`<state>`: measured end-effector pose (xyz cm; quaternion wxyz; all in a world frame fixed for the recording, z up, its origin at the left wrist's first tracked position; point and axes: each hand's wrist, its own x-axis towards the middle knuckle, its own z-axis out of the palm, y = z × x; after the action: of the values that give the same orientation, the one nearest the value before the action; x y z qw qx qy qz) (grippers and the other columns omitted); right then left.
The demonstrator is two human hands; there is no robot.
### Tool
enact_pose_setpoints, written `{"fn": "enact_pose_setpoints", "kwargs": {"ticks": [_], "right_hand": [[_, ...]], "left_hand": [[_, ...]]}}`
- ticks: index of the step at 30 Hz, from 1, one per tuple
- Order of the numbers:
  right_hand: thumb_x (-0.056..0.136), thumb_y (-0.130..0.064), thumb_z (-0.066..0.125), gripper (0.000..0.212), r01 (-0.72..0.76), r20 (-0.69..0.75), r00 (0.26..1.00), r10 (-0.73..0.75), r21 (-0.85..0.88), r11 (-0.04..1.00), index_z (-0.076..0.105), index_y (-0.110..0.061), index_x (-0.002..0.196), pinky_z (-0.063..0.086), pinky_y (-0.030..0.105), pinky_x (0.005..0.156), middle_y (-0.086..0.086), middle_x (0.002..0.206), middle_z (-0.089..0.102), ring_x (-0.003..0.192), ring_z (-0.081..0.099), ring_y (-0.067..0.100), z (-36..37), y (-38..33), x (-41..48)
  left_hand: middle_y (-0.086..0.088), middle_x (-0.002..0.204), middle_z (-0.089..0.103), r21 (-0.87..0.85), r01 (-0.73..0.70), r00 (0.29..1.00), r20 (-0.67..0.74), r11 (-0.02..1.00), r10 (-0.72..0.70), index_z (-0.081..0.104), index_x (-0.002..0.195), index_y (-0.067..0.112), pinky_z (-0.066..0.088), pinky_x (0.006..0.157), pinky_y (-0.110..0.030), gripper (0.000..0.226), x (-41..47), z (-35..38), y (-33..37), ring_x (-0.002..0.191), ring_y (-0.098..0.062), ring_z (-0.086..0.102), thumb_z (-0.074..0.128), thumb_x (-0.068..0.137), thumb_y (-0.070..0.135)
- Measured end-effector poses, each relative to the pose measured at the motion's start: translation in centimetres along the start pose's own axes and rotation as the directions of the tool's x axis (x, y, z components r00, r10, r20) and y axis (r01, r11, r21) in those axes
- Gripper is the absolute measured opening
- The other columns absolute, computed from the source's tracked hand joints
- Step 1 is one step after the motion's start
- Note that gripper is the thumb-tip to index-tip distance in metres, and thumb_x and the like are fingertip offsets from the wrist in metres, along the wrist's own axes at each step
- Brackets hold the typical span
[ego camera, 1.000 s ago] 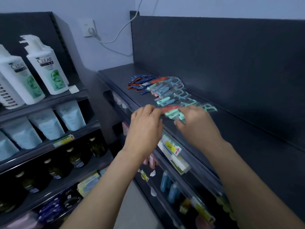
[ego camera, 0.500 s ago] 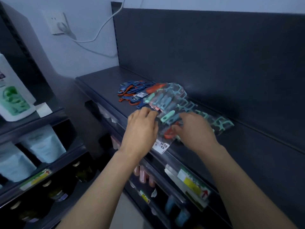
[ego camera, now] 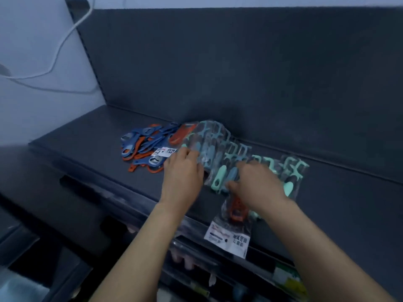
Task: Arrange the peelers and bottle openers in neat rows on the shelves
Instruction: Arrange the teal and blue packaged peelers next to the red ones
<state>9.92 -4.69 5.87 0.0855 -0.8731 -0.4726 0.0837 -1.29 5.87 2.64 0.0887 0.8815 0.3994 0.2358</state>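
HANDS: a little apart, both down on the peeler packets (ego camera: 214, 147) | your left hand (ego camera: 183, 174) pins the row with its fingertips | your right hand (ego camera: 258, 185) covers the next packets, grip unclear | ROW: overlapped between and beyond your hands, likely for tidiness | STRAY: orange peeler packet (ego camera: 236, 216) under your right wrist overhangs the shelf (ego camera: 87, 149) | bottle openers (ego camera: 142, 147) heaped left of your left hand, unsorted

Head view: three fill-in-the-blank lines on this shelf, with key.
The bottle openers are blue and ____. They lie to the ____ of the packaged peelers, which the left hand and right hand touch. One packet, holding an orange peeler, overhangs the ____ edge of the shelf.
Missing: orange; left; front.
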Motion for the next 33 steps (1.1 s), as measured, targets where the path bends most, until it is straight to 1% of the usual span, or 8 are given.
{"fn": "enact_pose_setpoints", "kwargs": {"ticks": [5,8,12,14,17,19,27,33], "right_hand": [[0.088,-0.034,0.058,0.043,-0.195,-0.001,0.981,0.195,-0.008,0.981,0.05,-0.013,0.125,0.045,0.038,0.084,0.013,0.121,0.05,0.115,0.046,0.031,0.4,-2.3,0.4],[0.087,-0.036,0.06,0.051,-0.291,0.024,0.956,0.292,-0.013,0.957,0.045,-0.015,0.131,0.044,0.04,0.091,0.013,0.126,0.047,0.119,0.044,0.032,0.8,-3.2,0.6],[0.088,-0.04,0.059,0.064,-0.372,0.063,0.925,0.375,-0.057,0.926,0.032,-0.018,0.142,0.04,0.041,0.097,0.013,0.134,0.041,0.125,0.036,0.033,2.0,-3.9,0.4],[0.088,-0.037,0.06,0.062,-0.398,0.059,0.914,0.402,-0.074,0.914,0.034,-0.017,0.141,0.039,0.04,0.098,0.013,0.133,0.039,0.126,0.034,0.032,2.4,-4.1,0.3],[0.088,-0.024,0.06,0.044,-0.424,0.026,0.902,0.43,-0.124,0.897,0.045,-0.012,0.128,0.041,0.04,0.097,0.015,0.131,0.039,0.124,0.034,0.033,2.8,-4.5,0.2],[0.088,-0.021,0.06,0.041,-0.438,0.012,0.895,0.445,-0.158,0.885,0.046,-0.01,0.125,0.04,0.043,0.097,0.015,0.131,0.038,0.125,0.034,0.034,3.1,-4.7,0.2],[0.082,-0.003,0.055,0.049,-0.511,-0.013,0.856,0.516,-0.171,0.843,0.043,-0.013,0.129,0.032,0.046,0.098,0.013,0.132,0.032,0.124,0.027,0.034,4.4,-4.5,0.8],[0.079,0.005,0.05,0.052,-0.549,-0.083,0.835,0.543,-0.063,0.834,0.038,-0.01,0.128,0.037,0.045,0.096,0.018,0.131,0.025,0.119,0.028,0.038,4.1,-3.9,1.2]], "left_hand": [[-0.016,0.125,0.046,0.026,0.019,0.998,0.051,0.999,-0.021,0.046,0.128,0.006,0.035,0.091,-0.044,0.037,4.1,0.0,-3.7,0.111,-0.035,0.045,0.042,0.095,0.022],[-0.02,0.128,0.041,0.028,0.029,0.99,0.136,0.999,-0.032,0.037,0.133,0.002,0.033,0.092,-0.047,0.045,6.4,0.2,-5.2,0.114,-0.038,0.042,0.038,0.094,0.025],[-0.023,0.125,0.043,0.049,0.031,0.971,0.234,0.998,-0.041,0.045,0.121,-0.003,0.035,0.092,-0.049,0.033,8.9,1.2,-6.7,0.112,-0.041,0.042,0.04,0.092,0.011],[-0.026,0.122,0.045,0.035,0.039,0.968,0.245,0.999,-0.047,0.05,0.116,-0.003,0.036,0.091,-0.049,0.029,9.6,1.7,-7.2,0.11,-0.043,0.043,0.041,0.093,0.011],[-0.028,0.119,0.049,0.007,0.056,0.972,0.23,0.998,-0.056,0.054,0.115,-0.002,0.037,0.09,-0.049,0.03,10.5,2.5,-7.7,0.11,-0.043,0.043,0.044,0.095,0.018],[-0.029,0.119,0.051,0.003,0.072,0.972,0.222,0.997,-0.07,0.053,0.116,-0.001,0.037,0.09,-0.049,0.031,11.1,2.9,-7.8,0.112,-0.044,0.043,0.045,0.095,0.02],[-0.03,0.117,0.052,-0.164,0.194,0.974,0.148,0.967,-0.17,0.04,0.116,-0.004,0.035,0.091,-0.054,0.038,12.0,3.2,-8.3,0.112,-0.047,0.043,0.057,0.087,0.015],[-0.025,0.114,0.05,-0.308,0.124,0.989,-0.035,0.943,-0.142,0.043,0.115,0.0,0.037,0.09,-0.051,0.042,10.3,0.9,-6.7,0.109,-0.041,0.043,0.06,0.084,0.023]]}}
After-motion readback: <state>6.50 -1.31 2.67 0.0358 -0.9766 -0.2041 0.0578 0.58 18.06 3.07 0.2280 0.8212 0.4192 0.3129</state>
